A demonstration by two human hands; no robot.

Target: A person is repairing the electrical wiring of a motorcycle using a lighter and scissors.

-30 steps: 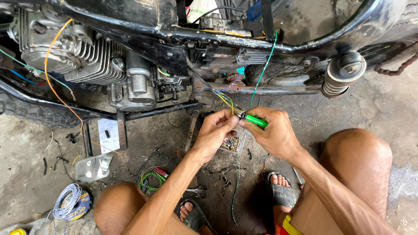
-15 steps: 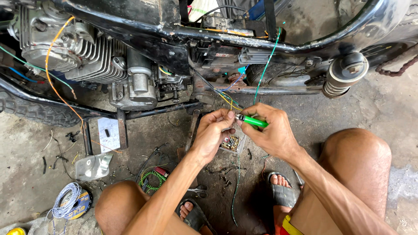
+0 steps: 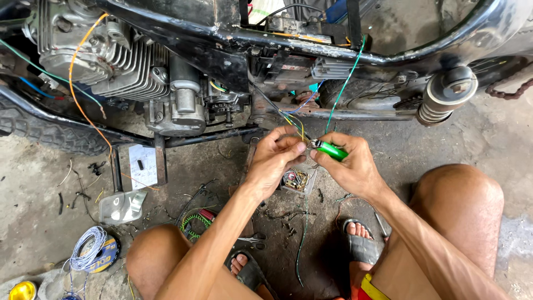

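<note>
One green lighter (image 3: 332, 150) inside right-hand (image 3: 348, 165) grip.

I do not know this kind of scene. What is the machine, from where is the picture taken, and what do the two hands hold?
The picture comes from a camera on the person's head, looking down at their own hands and bare knees. The machine is a stripped motorcycle: its engine and black frame show. The right hand holds a green lighter. The left hand pinches thin wires that come from the motorcycle. On the concrete floor lie a small box of parts, scissors and a coil of white wire.
</note>
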